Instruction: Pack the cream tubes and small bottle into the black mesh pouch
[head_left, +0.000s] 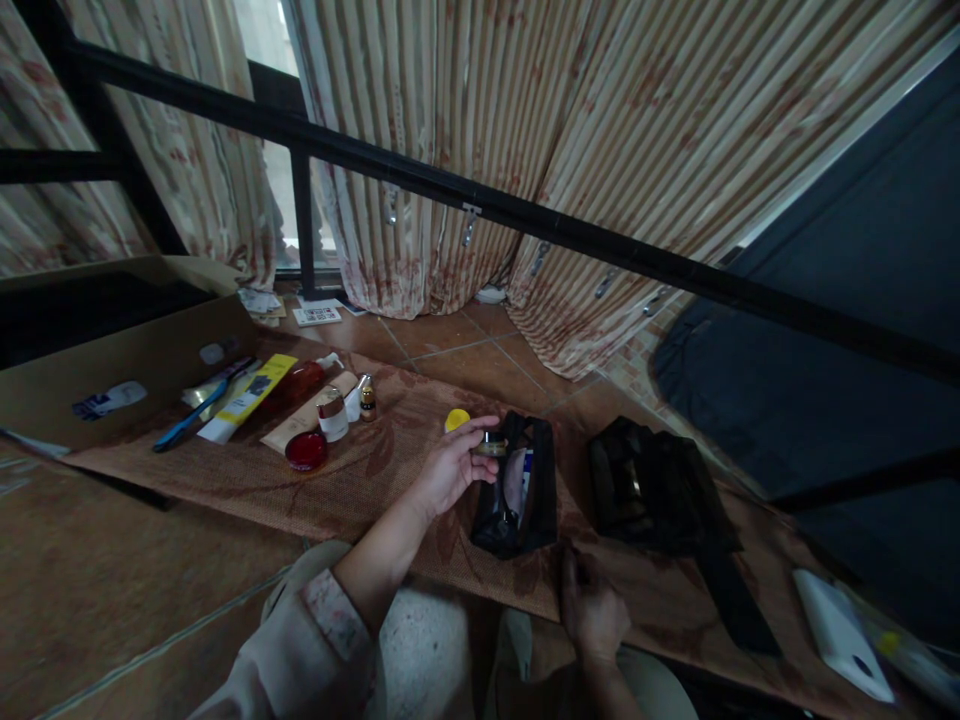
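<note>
My left hand (448, 470) pinches a small jar (491, 444) with a dark lid, above the left edge of a black pouch (540, 515). The pouch lies open on the cloth, and a white-and-blue packet (527, 468) and a dark item show inside it. A yellow round cap (457, 419) sits just behind my left hand. My right hand (598, 612) rests at the near edge of the table, right of the pouch, with its fingers curled. Whether anything is in those fingers is hidden.
Left on the tablecloth (375, 480) lie a blue toothbrush (196, 412), a yellow-and-white box (251, 398), a tube (289, 428), a white jar (332, 415), a red round container (306, 451) and a small bottle (367, 398). A cardboard box (150, 355), second black bag (660, 490) and white phone-like object (841, 632) flank them.
</note>
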